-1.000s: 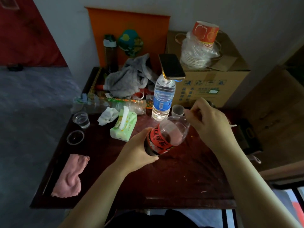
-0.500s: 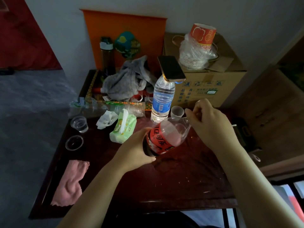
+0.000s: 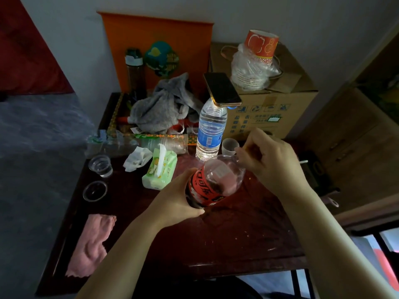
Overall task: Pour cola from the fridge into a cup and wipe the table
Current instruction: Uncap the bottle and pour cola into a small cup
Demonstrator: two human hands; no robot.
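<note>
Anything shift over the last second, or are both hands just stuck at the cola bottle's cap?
Little moved. The left hand still grips the tilted cola bottle around its label, and the right hand stays at its neck, fingers curled as if working the cap, which is hidden. Nothing was let go. The cups, the pink cloth and the water bottle stayed where they were.

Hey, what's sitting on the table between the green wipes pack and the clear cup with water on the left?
A crumpled white tissue lies between the wipes pack and the clear cup, in the head view.
</note>
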